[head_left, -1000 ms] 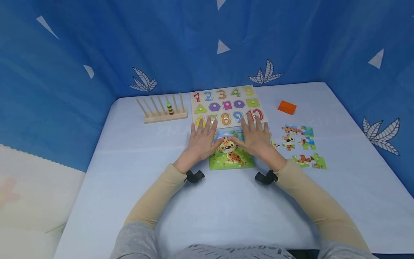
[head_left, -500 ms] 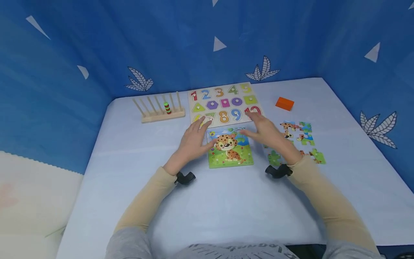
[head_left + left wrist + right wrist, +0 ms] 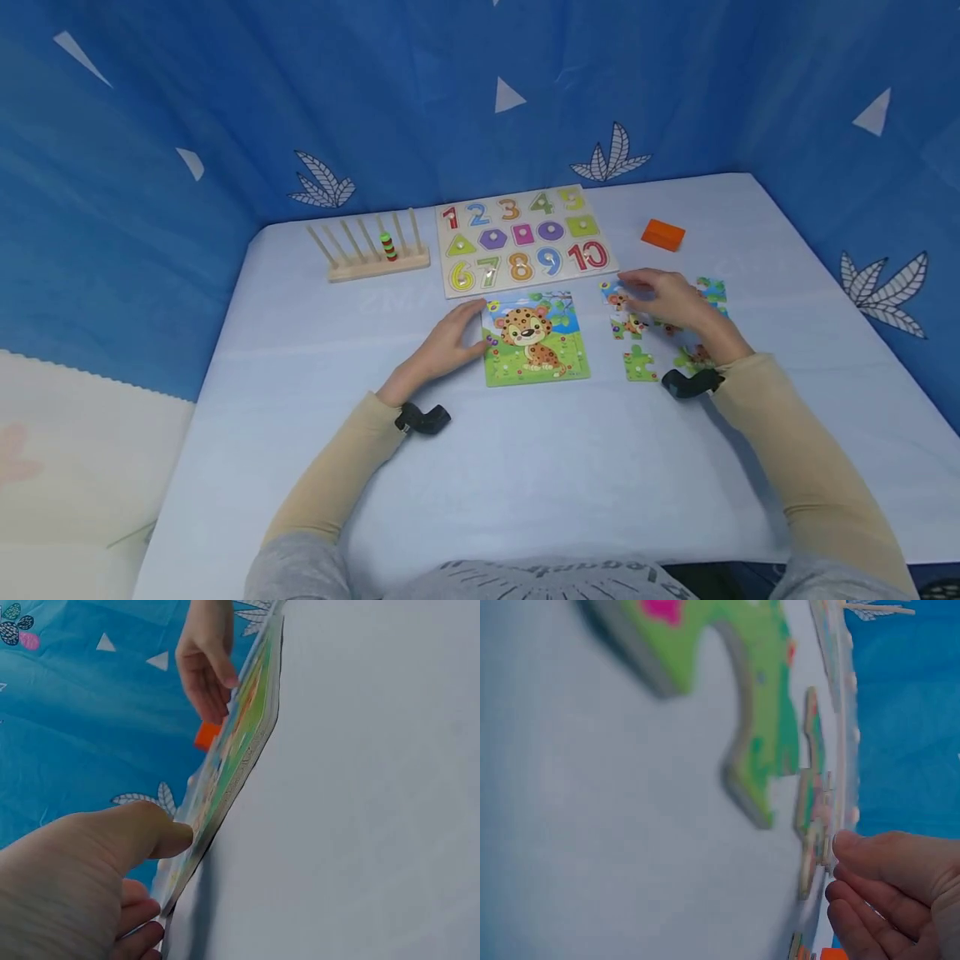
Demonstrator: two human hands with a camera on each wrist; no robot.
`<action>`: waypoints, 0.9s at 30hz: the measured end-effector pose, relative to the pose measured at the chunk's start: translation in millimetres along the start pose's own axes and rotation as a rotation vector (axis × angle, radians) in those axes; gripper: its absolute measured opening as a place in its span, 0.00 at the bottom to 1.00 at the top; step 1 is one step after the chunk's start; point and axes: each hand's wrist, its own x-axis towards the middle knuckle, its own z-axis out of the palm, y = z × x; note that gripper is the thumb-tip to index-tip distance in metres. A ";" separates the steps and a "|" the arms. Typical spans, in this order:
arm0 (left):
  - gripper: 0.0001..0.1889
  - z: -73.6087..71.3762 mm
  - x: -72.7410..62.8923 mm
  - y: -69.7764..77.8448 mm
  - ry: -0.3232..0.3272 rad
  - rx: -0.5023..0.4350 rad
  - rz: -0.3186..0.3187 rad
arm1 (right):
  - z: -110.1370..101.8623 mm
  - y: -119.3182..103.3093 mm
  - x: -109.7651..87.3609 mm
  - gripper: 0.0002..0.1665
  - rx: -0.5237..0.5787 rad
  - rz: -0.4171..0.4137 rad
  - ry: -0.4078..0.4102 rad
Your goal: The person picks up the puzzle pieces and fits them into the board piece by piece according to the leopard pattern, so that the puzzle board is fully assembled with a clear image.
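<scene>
A square puzzle board with a spotted cub on green grass lies at the middle of the table. My left hand is at its left edge, fingertips by the upper corner and thumb right at the side. In the left wrist view the thumb of this hand overlaps the board's edge. Over the loose jigsaw pieces to the right is my right hand, fingers loosely bent and hiding some of them. The right wrist view shows this hand with nothing between thumb and fingers, close to several pieces.
Behind the cub board lies a wooden number and shape board. A peg rack with green and red beads on one peg stands at its left. An orange block sits at the back right, before the blue curtain.
Both hands have come apart from over the cub board. The left has drawn back to its left edge; the right has moved rightward over the loose jigsaw pieces.
</scene>
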 end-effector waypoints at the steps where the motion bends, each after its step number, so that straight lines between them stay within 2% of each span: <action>1: 0.38 0.1 0.0 0.1 -0.003 0.006 0.000 | 0.7 1.4 0.3 0.31 -0.009 0.000 0.000; 11: 0.39 -0.1 -0.2 1.7 -0.030 0.026 -0.033 | 3.9 10.8 5.0 0.28 -0.071 -0.043 0.028; 15: 0.39 1.7 0.1 -0.9 -0.026 0.025 -0.030 | 2.2 7.4 5.6 0.27 -0.106 -0.095 0.041; 18: 0.39 2.6 0.2 -2.1 -0.023 0.020 -0.020 | -1.8 -7.8 6.8 0.25 -0.108 -0.159 0.086; 21: 0.39 2.9 0.3 -3.0 -0.022 0.017 -0.019 | -2.7 -35.0 10.3 0.25 -0.081 -0.231 0.105; 24: 0.39 2.5 0.2 -3.8 -0.018 0.021 -0.011 | 5.8 -64.8 16.5 0.26 -0.042 -0.280 0.065; 27: 0.39 2.2 -0.1 -4.5 -0.018 0.023 -0.002 | 23.4 -87.2 26.5 0.25 -0.003 -0.320 0.019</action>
